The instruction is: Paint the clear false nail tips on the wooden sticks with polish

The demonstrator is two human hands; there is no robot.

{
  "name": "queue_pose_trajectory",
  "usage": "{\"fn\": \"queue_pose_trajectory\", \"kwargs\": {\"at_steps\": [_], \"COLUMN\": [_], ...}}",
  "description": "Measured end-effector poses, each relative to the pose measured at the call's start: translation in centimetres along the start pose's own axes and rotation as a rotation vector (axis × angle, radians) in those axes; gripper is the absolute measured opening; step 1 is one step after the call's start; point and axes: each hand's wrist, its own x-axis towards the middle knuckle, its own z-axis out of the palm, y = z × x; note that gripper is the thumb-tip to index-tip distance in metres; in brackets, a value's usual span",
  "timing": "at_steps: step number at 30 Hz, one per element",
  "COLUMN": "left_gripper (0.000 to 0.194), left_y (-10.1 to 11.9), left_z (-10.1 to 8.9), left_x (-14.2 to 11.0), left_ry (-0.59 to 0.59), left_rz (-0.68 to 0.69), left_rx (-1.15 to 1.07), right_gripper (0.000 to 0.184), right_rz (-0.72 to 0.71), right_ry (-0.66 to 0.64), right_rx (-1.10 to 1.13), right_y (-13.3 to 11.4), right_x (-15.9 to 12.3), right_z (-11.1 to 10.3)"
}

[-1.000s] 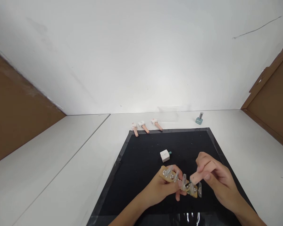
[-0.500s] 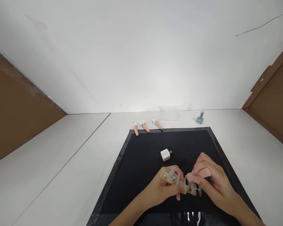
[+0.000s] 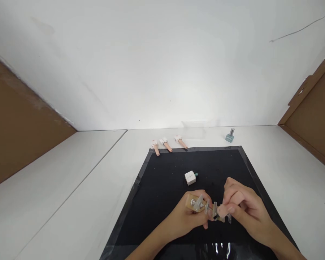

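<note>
My left hand (image 3: 193, 213) is closed around a tan nail-tip holder (image 3: 191, 201), keeping it above the black mat. Several clear false nail tips (image 3: 199, 203) stand up along the holder. Pinched between the fingers of my right hand (image 3: 246, 209) is a peach nail polish brush cap (image 3: 237, 198). Its lower end is at the right part of the holder, among the nail tips; a small dark spot shows there. I cannot make out the bristles clearly. Beyond my hands a white square bottle (image 3: 190, 178) with a small green neck lies on the mat.
A black mat (image 3: 162, 169) with taped edges covers the middle of the white table. Three white bottles with peach caps (image 3: 166, 145) lie at its far left edge. A teal polish bottle (image 3: 229, 137) stands at the back right, and a clear tray (image 3: 193, 133) sits near the wall.
My right hand has shifted and turned slightly, and the peach brush cap has moved a little to the right over the nail tips. My left hand with the holder has barely moved.
</note>
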Motion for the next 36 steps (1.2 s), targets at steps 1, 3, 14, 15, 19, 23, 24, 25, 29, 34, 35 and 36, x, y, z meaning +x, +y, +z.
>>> {"fn": "queue_pose_trajectory", "kwargs": {"at_steps": [1,3,14,15,19,23,24,25,29,34,35,36], "left_gripper": [0.028,0.026,0.015,0.015,0.013,0.013,0.014,0.014,0.013,0.012,0.012,0.012], "left_y": [0.1,0.0,-0.4,-0.4,-0.2,0.1,0.1,0.2,0.3,0.1,0.1,0.0], "left_z": [0.0,0.1,-0.2,-0.1,-0.1,-0.2,-0.3,-0.3,-0.1,-0.1,-0.1,-0.1], "left_x": [0.0,0.1,-0.1,-0.1,-0.2,-0.1,-0.1,-0.1,0.0,-0.1,-0.1,-0.1], "left_ry": [0.004,0.007,0.005,0.004,0.021,0.049,0.054,0.057,0.056,0.054,0.054,0.054], "left_rz": [0.001,0.005,0.026,0.031,0.04,0.05,0.054,0.056,0.06,0.06,0.06,0.061], "left_rx": [0.004,0.016,0.055,0.054,0.042,0.021,0.018,0.018,0.035,0.074,0.078,0.08], "right_gripper": [0.029,0.028,0.013,0.014,0.019,0.023,0.024,0.025,0.026,0.022,0.02,0.018], "right_rz": [0.002,0.006,-0.03,-0.028,-0.03,-0.054,-0.056,-0.055,-0.047,-0.1,-0.107,-0.109], "right_ry": [-0.021,-0.042,0.019,0.036,0.142,0.12,0.086,0.052,-0.03,-0.03,-0.024,-0.017], "right_rx": [-0.028,-0.092,-0.284,-0.282,-0.161,-0.029,-0.014,-0.014,-0.125,-0.223,-0.235,-0.244], "right_y": [-0.2,-0.4,0.5,0.5,0.7,0.4,0.3,0.2,-0.1,-0.3,-0.3,-0.2], "right_x": [0.2,0.4,0.0,-0.1,-0.5,-0.4,-0.2,-0.1,0.4,0.4,0.4,0.3], "right_z": [0.0,0.0,-0.1,-0.1,-0.2,-0.2,-0.2,-0.1,0.1,0.1,0.1,0.1]}}
